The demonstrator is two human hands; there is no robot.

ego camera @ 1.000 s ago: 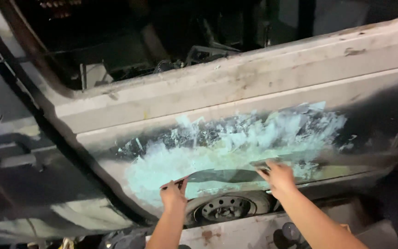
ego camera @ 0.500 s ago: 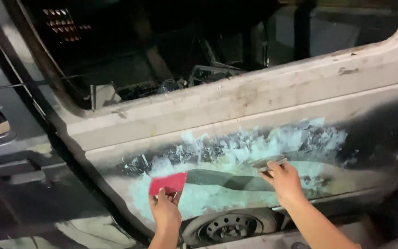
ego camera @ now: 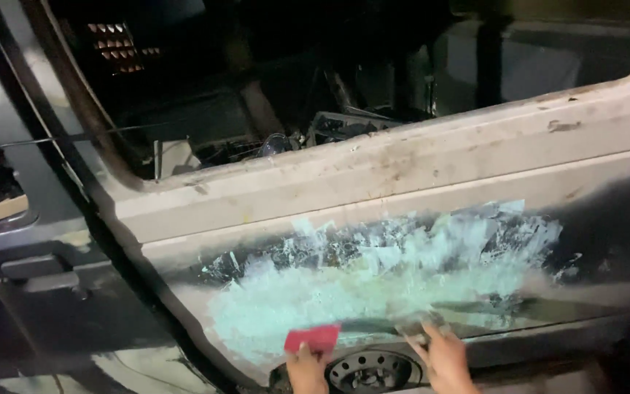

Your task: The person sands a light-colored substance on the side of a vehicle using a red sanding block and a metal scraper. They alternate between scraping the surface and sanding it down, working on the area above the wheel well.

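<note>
Pale green filler (ego camera: 373, 292) spreads in one broad patch across the grey panel (ego camera: 417, 175), at 6 o'clock in view. One red spreader (ego camera: 313, 339) lies flat on its lower edge, gripped by the left hand (ego camera: 306, 371). The right hand (ego camera: 442, 359), at 5 o'clock, clasps one grey scraper (ego camera: 418, 326). One wheel (ego camera: 370, 371) shows between both hands.
</note>
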